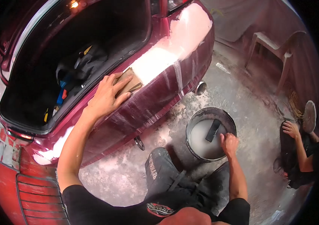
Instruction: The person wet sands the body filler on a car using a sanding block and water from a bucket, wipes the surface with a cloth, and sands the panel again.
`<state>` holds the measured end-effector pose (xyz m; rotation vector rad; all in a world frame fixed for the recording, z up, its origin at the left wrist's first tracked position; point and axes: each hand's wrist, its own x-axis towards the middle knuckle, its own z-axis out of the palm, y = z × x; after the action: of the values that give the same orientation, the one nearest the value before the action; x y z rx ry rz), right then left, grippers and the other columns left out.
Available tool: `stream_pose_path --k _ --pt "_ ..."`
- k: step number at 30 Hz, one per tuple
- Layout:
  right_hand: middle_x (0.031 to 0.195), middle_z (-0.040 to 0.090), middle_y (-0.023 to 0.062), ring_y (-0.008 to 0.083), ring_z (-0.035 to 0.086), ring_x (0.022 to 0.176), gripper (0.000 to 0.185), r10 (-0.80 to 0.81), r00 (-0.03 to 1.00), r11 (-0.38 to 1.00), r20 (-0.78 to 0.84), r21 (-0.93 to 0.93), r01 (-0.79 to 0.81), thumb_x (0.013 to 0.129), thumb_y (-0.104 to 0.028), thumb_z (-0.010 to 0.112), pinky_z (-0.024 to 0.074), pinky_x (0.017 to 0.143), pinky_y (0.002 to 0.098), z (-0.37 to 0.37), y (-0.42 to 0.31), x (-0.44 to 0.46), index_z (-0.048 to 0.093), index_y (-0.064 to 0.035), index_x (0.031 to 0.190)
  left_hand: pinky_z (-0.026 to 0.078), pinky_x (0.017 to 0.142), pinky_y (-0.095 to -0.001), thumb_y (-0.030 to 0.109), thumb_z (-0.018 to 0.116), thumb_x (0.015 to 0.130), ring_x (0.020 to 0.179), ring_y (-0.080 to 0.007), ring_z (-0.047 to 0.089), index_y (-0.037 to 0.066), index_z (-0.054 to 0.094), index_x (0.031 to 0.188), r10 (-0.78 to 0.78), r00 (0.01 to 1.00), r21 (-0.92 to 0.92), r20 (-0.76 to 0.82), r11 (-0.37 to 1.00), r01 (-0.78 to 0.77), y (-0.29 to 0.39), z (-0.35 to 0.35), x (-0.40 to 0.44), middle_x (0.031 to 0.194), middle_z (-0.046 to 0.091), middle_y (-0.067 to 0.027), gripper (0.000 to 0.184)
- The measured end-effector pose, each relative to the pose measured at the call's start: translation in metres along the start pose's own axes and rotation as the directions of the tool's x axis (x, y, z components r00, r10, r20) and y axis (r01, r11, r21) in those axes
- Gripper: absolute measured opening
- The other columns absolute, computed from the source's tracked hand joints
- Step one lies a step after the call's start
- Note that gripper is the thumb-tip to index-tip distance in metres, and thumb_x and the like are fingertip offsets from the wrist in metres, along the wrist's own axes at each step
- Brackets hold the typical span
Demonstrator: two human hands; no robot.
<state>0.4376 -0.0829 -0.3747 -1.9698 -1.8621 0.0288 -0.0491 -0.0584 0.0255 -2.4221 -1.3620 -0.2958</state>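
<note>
My left hand (109,92) lies over a folded piece of brown sandpaper (134,83), holding it against the top of the car's rear bumper (148,99). Its thumb and index finger reach across the sheet, beside a pale, bare-looking patch (157,63) on the maroon paint. My right hand (229,143) is closed at the right side of a dark bucket (190,144); what its fingers hold, if anything, is hidden. Cloudy whitish water fills part of the bucket. A black rectangular block (213,130) shows inside, tilted, just left of my right hand.
The open trunk (118,33) holds tools and dark cloth. An exhaust tip (201,88) sticks out beneath the bumper. To the right are a pale chair (271,47) and another person's hand (290,129). A black wire rack (39,198) stands at lower left.
</note>
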Motion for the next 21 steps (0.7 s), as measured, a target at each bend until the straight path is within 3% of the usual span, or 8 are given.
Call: stream_pose_path --k 3,5,6,10,13,16,21 --pt "0.083 0.073 0.0171 0.038 0.071 0.081 0.035 0.022 1.0 1.0 0.007 -0.001 -0.022 0.09 -0.037 0.075 0.0512 0.076 0.0523 -0.001 -0.004 0.001 0.072 -0.0039 0.081 0.042 0.107 -0.0486 0.038 0.067 0.096 0.12 -0.0385 0.054 0.012 0.061 0.145 0.009 1.0 -0.017 -0.003 1.0 -0.01 0.0 0.016 0.044 0.138 0.055 -0.0212 0.056" --pt "0.083 0.073 0.0167 0.0379 0.071 0.081 0.034 0.019 1.0 1.0 0.006 -0.017 -0.019 0.09 -0.037 0.075 0.051 0.077 0.0519 -0.004 -0.003 0.0 0.072 -0.0044 0.081 0.042 0.107 -0.0473 0.039 0.066 0.096 0.12 -0.0379 0.053 0.013 0.062 0.144 0.011 0.995 -0.05 -0.103 0.999 -0.016 0.005 0.038 0.086 0.136 0.055 -0.0212 0.055" --pt "0.083 0.073 0.0165 0.0378 0.071 0.081 0.034 0.019 1.0 0.999 0.004 -0.03 -0.018 0.091 -0.037 0.075 0.0508 0.077 0.0517 -0.003 -0.001 -0.001 0.073 -0.0047 0.081 0.042 0.107 -0.0474 0.038 0.065 0.097 0.121 -0.038 0.052 0.013 0.061 0.144 -0.018 0.998 -0.059 -0.055 0.998 0.015 0.007 0.04 0.097 0.137 0.055 -0.0212 0.054" --pt "0.084 0.073 0.0163 0.0379 0.071 0.081 0.033 -0.038 0.999 0.998 -0.006 -0.04 0.038 0.091 -0.037 0.075 0.0512 0.077 0.0518 0.001 0.0 -0.008 0.073 -0.0053 0.082 0.041 0.108 -0.0477 0.037 0.066 0.097 0.123 -0.0382 0.051 0.014 0.061 0.145 0.015 1.0 -0.094 0.006 0.995 -0.015 0.006 0.021 0.062 0.139 0.054 -0.0213 0.054" --pt "0.085 0.073 0.0167 0.0387 0.071 0.082 0.034 -0.032 0.999 0.999 -0.006 -0.032 0.032 0.091 -0.037 0.074 0.0519 0.075 0.0523 -0.007 -0.005 -0.007 0.073 -0.0047 0.082 0.041 0.108 -0.0473 0.037 0.069 0.096 0.122 -0.0384 0.052 0.013 0.062 0.145 0.049 0.999 -0.01 -0.006 0.999 -0.049 0.012 0.005 0.011 0.137 0.054 -0.0223 0.055" --pt "0.085 0.073 0.0173 0.0395 0.071 0.082 0.035 0.028 0.999 0.999 -0.019 0.043 -0.028 0.09 -0.037 0.074 0.0521 0.074 0.0528 -0.002 -0.003 0.001 0.072 -0.0036 0.081 0.041 0.107 -0.0475 0.037 0.069 0.096 0.121 -0.0382 0.052 0.012 0.062 0.145 0.026 0.999 -0.041 0.022 0.999 -0.025 0.018 0.011 0.039 0.137 0.054 -0.0222 0.055" --pt "0.084 0.073 0.0177 0.0394 0.071 0.082 0.035 0.017 1.0 1.0 -0.025 0.004 -0.017 0.09 -0.037 0.075 0.0517 0.075 0.0527 -0.005 -0.002 -0.003 0.072 -0.0029 0.081 0.043 0.107 -0.0482 0.037 0.068 0.097 0.121 -0.0391 0.053 0.016 0.061 0.146 0.003 0.999 -0.062 -0.037 0.998 -0.006 0.022 0.043 0.103 0.139 0.054 -0.0218 0.054"
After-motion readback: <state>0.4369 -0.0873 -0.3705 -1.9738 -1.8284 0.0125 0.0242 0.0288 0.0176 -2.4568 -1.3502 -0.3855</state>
